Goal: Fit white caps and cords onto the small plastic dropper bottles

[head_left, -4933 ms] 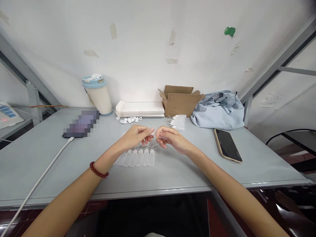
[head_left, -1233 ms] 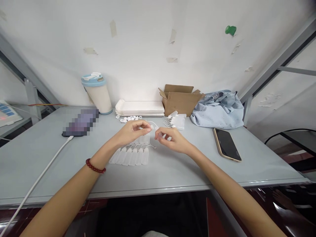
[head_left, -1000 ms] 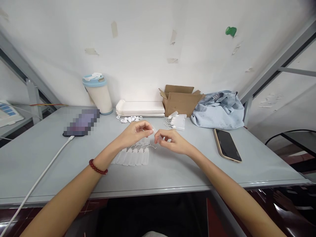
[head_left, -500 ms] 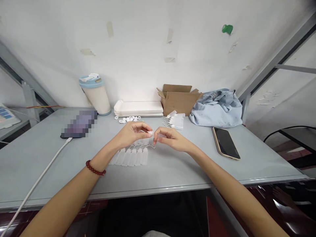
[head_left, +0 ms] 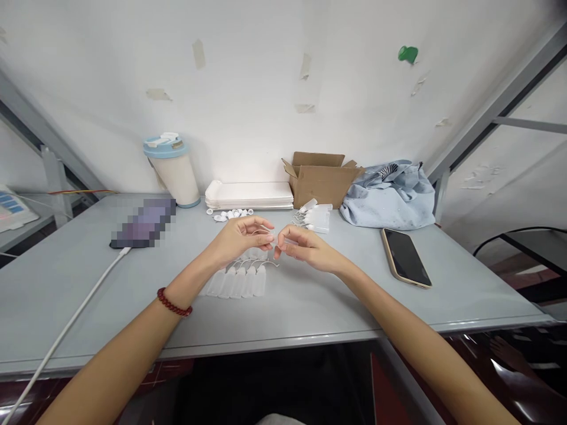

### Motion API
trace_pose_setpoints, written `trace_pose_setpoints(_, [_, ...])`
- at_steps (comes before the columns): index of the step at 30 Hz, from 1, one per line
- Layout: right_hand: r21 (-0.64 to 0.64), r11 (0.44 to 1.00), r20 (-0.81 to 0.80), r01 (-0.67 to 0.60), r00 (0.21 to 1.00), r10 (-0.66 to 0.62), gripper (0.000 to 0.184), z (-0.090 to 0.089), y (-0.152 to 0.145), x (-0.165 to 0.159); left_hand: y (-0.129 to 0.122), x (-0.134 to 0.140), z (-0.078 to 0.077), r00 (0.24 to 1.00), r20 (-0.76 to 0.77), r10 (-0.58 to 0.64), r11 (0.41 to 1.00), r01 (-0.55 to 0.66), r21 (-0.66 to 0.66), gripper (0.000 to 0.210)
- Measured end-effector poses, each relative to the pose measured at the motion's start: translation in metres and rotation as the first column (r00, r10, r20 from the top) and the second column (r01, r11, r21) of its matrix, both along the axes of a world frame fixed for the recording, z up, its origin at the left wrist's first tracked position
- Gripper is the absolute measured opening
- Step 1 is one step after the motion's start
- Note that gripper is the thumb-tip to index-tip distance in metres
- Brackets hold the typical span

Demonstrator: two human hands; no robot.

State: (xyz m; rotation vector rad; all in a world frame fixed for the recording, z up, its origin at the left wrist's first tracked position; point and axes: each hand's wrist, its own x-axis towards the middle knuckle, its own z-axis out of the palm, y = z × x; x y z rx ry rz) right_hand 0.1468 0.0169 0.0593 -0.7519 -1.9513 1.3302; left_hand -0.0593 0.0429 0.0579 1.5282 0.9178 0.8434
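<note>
Over the middle of the table my left hand point(head_left: 241, 241) is closed in a pinch. A thin white string point(head_left: 262, 231) curves at its fingertips, and the small piece between them is mostly hidden. Right beside it, my right hand point(head_left: 308, 248) is curled with thumb and fingers round a small translucent plastic tube point(head_left: 290, 241), only part of which shows. The two sets of fingertips almost meet. Below my left hand, a row of translucent tubes point(head_left: 239, 283) with white strings lies flat. More tubes point(head_left: 319, 219) with strings lie in a pile behind my right hand.
Small white caps point(head_left: 237, 213) are scattered before a stack of white trays point(head_left: 252, 195). An open cardboard box point(head_left: 323, 186) and a light blue cloth point(head_left: 390, 198) stand at the back. A tumbler point(head_left: 175, 174) and a charging phone point(head_left: 144, 224) are left; another phone point(head_left: 406, 258) lies right.
The white piece that showed at my left fingertips is now mostly covered, and a curved string shows there. Both hands stay almost in place, with small finger movements.
</note>
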Motion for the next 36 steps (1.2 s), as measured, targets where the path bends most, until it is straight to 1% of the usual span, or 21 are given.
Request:
trace_pose_setpoints(5, [-0.031, 0.999, 0.028, 0.014, 1.000, -0.013, 0.010, 0.001, 0.000, 0.000, 0.002, -0.001, -0.003, 0.999, 0.012, 0.034, 0.997, -0.035, 0.068, 0.034])
trace_pose_setpoints(9, [-0.048, 0.999, 0.026, 0.015, 1.000, -0.013, 0.011, 0.001, 0.000, 0.001, 0.001, -0.001, -0.003, 0.999, -0.012, 0.032, 0.998, -0.031, 0.049, 0.033])
trace_pose_setpoints(13, [-0.040, 0.999, 0.016, 0.014, 1.000, -0.014, 0.009, -0.001, 0.000, 0.001, -0.003, 0.001, 0.001, 0.998, -0.043, 0.050, 0.998, -0.049, 0.025, 0.029])
trace_pose_setpoints(16, [-0.039, 0.999, -0.006, -0.002, 1.000, 0.002, 0.011, -0.002, 0.002, 0.002, -0.005, 0.003, 0.005, 0.998, -0.057, -0.006, 0.999, 0.004, -0.038, 0.028])
trace_pose_setpoints(18, [-0.049, 0.999, -0.011, -0.009, 1.000, 0.008, 0.012, -0.003, 0.003, 0.002, -0.005, 0.003, 0.007, 0.993, -0.109, -0.035, 0.999, 0.031, -0.039, 0.029])
trace_pose_setpoints(21, [-0.095, 0.995, -0.018, -0.010, 1.000, 0.009, 0.014, -0.004, 0.004, 0.002, -0.004, 0.001, 0.007, 0.984, -0.174, -0.026, 0.999, 0.031, 0.027, 0.026])
trace_pose_setpoints(25, [-0.194, 0.981, -0.074, -0.018, 0.997, 0.004, 0.017, -0.004, 0.005, 0.002, -0.004, 0.000, 0.005, 0.988, -0.153, 0.006, 0.997, 0.006, 0.076, 0.024])
trace_pose_setpoints(27, [-0.217, 0.976, -0.087, -0.016, 0.996, -0.003, 0.016, -0.004, 0.006, 0.002, -0.004, 0.000, 0.005, 0.990, -0.144, 0.002, 0.997, 0.008, 0.073, 0.025])
trace_pose_setpoints(30, [-0.242, 0.970, -0.093, -0.014, 0.996, -0.009, 0.015, -0.004, 0.006, 0.002, -0.005, 0.001, 0.006, 0.990, -0.139, -0.036, 0.996, 0.046, 0.072, 0.024])
trace_pose_setpoints(33, [-0.274, 0.962, -0.088, -0.012, 0.996, -0.013, 0.014, -0.003, 0.005, 0.002, -0.005, 0.001, 0.006, 0.984, -0.165, -0.074, 0.994, 0.086, 0.071, 0.026])
trace_pose_setpoints(36, [-0.334, 0.943, -0.099, 0.012, 0.994, -0.048, 0.015, -0.003, 0.003, 0.000, -0.005, 0.002, 0.004, 0.978, -0.186, -0.095, 0.993, 0.105, 0.045, 0.028])
